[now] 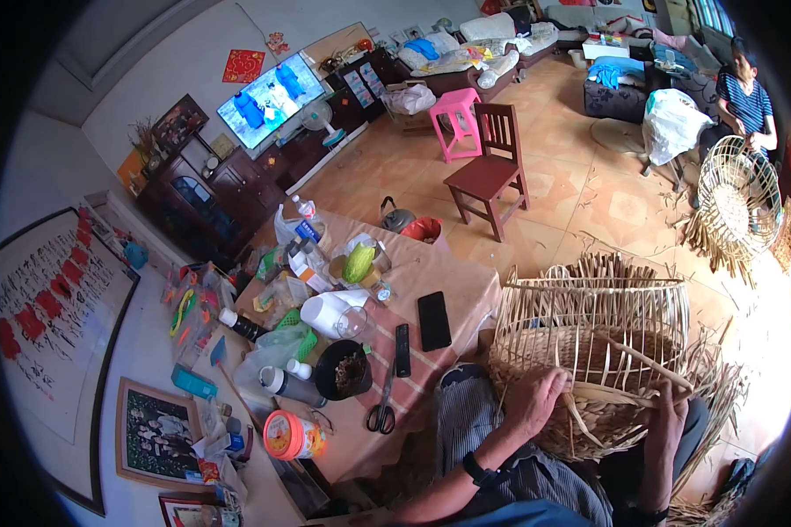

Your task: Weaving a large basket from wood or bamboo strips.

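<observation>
Fingers of the left hand point(536, 395) curl over the woven base of the basket point(589, 351), gripping the lower weave, apparently to hold the work steady. The right hand point(668, 413) closes around a loose strip point(646, 358) that runs up and leftward across the open side, probably to keep it taut against the weave. The basket rests on the person's lap, tilted with its upright ribs pointing away, which exposes the unwoven stakes to both hands. It sits just beside the near right corner of the table point(466, 290). Scissors point(382, 413) lie near the table's front edge, within easy reach of the left hand; a phone point(433, 321) and a remote point(402, 350) lie farther in. Across the room, another person holds a second basket point(736, 206).
</observation>
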`<state>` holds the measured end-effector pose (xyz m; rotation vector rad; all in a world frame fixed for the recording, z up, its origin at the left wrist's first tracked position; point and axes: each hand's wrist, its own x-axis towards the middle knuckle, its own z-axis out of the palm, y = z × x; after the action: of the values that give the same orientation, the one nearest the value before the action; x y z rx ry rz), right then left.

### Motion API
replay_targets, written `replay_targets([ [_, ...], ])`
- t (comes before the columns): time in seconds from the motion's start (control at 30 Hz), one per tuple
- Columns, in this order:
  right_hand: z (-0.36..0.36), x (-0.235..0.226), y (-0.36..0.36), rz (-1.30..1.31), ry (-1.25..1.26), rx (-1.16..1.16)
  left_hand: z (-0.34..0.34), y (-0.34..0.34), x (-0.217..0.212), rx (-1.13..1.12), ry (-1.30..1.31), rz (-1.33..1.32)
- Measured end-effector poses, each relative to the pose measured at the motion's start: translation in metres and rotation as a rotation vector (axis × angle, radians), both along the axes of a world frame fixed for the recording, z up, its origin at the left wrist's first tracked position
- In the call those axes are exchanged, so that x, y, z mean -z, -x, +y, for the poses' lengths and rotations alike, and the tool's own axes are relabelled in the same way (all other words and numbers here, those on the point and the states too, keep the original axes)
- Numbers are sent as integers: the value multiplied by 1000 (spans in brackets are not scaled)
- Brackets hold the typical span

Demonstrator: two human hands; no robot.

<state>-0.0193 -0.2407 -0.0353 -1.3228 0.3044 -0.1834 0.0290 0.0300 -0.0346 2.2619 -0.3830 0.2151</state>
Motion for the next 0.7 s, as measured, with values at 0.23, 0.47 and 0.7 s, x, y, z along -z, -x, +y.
replay_targets([
  [0.23,-19,24,38,-364,1042,223,9,-10,1,50,311,78],
  [0.47,-44,24,53,-18,-454,139,8,1,-29,26,-235,-210],
  [0.7,7,-32,65,58,964,-216,4,0,-47,51,-158,-355],
])
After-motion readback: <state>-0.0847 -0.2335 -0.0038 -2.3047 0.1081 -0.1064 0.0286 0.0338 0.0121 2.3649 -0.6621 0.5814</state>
